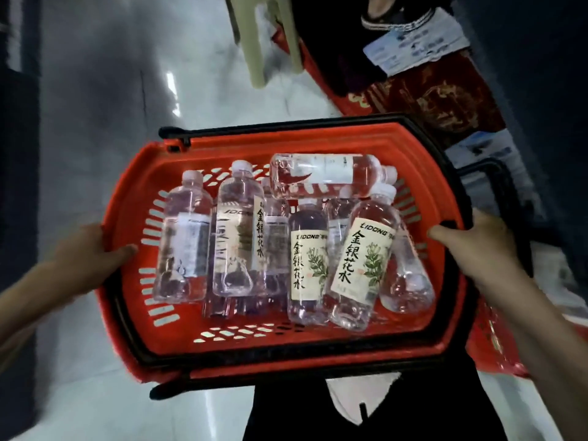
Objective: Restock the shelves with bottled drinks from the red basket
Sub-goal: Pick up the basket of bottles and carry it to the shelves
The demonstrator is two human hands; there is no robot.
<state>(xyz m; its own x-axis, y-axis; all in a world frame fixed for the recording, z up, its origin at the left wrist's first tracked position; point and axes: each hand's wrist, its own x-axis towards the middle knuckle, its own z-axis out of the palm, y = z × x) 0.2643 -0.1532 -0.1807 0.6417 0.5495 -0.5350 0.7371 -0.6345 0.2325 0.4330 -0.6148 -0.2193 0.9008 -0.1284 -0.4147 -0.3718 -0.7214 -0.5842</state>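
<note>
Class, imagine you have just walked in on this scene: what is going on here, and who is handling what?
A person holds the red basket in front of them, the left hand gripping its left rim and the right hand gripping its right rim. Its black handles lie folded down on the rim. Inside lie clear bottled drinks with cream labels, and a crosswise bottle rests on top at the far side. Neither hand holds a bottle, and no shelf is in view.

My basket (127, 189) is bright red, with rows of pale slots and black handles (286, 123). Its bottles (362, 259) are clear, with white caps and cream labels bearing black characters and a green sprig. The floor (111, 90) is glossy pale grey.
</note>
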